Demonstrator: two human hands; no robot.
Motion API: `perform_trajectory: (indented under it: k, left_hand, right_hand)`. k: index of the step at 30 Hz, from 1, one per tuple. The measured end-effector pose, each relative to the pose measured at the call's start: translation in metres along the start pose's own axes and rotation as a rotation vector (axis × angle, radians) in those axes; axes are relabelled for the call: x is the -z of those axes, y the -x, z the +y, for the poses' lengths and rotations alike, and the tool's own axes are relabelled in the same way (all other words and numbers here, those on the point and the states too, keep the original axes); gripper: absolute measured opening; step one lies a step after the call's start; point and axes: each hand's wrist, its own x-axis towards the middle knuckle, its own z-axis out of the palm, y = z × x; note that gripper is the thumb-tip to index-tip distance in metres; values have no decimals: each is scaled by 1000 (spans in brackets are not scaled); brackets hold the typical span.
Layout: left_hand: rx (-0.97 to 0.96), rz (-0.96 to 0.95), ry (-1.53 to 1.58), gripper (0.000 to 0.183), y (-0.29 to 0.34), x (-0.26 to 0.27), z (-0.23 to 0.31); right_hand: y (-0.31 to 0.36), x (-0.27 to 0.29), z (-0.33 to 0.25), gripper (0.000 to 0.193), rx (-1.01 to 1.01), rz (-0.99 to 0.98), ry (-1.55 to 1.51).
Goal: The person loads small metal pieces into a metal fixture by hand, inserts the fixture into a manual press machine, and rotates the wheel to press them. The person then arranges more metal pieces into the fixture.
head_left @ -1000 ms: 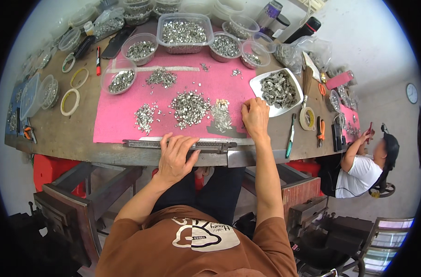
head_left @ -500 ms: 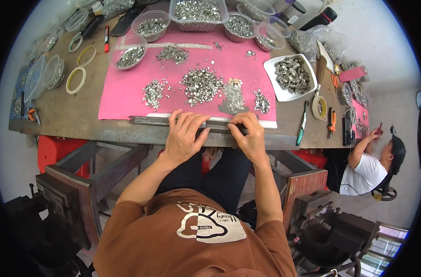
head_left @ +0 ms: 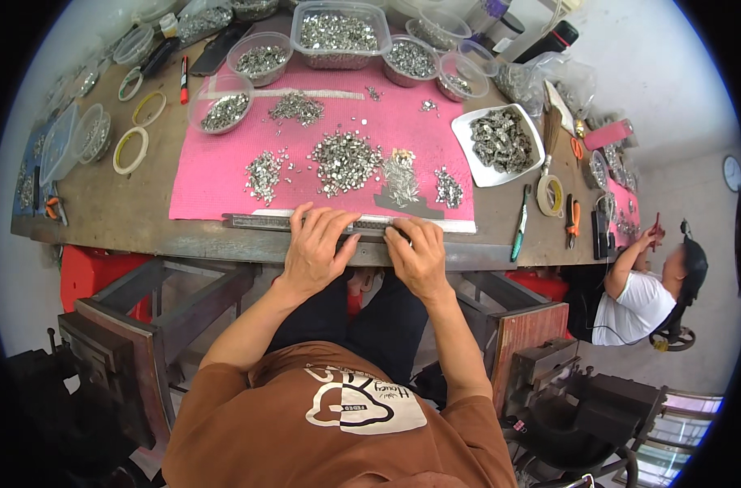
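Both hands lie on a long metal bar (head_left: 256, 221) at the table's near edge. Left hand (head_left: 317, 248) rests flat, fingers spread. Right hand (head_left: 419, 254) presses down, fingers close together.

A long, narrow grey metal strip (head_left: 256, 221) lies flat along the near edge of the pink mat (head_left: 216, 175), partly covered by both hands.

Heaps of small metal parts (head_left: 347, 159) crowd the pink mat (head_left: 216, 175) just beyond the metal bar (head_left: 256, 221); bare surface (head_left: 102, 203) lies left, while a white tray (head_left: 500, 140) and a green-handled tool (head_left: 520, 228) block the right.
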Motion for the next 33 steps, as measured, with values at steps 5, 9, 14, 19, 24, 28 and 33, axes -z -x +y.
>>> perform_trajectory:
  k: [5,9,14,19,24,28,33]
  left_hand:
    - [35,-11,32,37,1,0,1]
    - [41,-6,31,33,-5,2,10]
    - [20,-5,73,24,-14,-11,17]
    - [-9,12,96,18,-11,-15,11]
    - [54,73,64,15,-8,5,-1]
    - [115,137,8,13,-11,24,-16]
    - [205,185,-150,15,-16,56,-51]
  right_hand:
    - [10,-1,2,33,41,19,55]
    - [7,4,10,33,5,20,-40]
    - [-35,0,52,20,-153,95,-94]
    - [-68,-32,108,9,-300,38,-54]
    - [-81,-43,109,6,-286,-45,-1]
    - [-81,-35,114,6,-243,-116,22]
    - [-82,-32,122,8,-255,-198,-29]
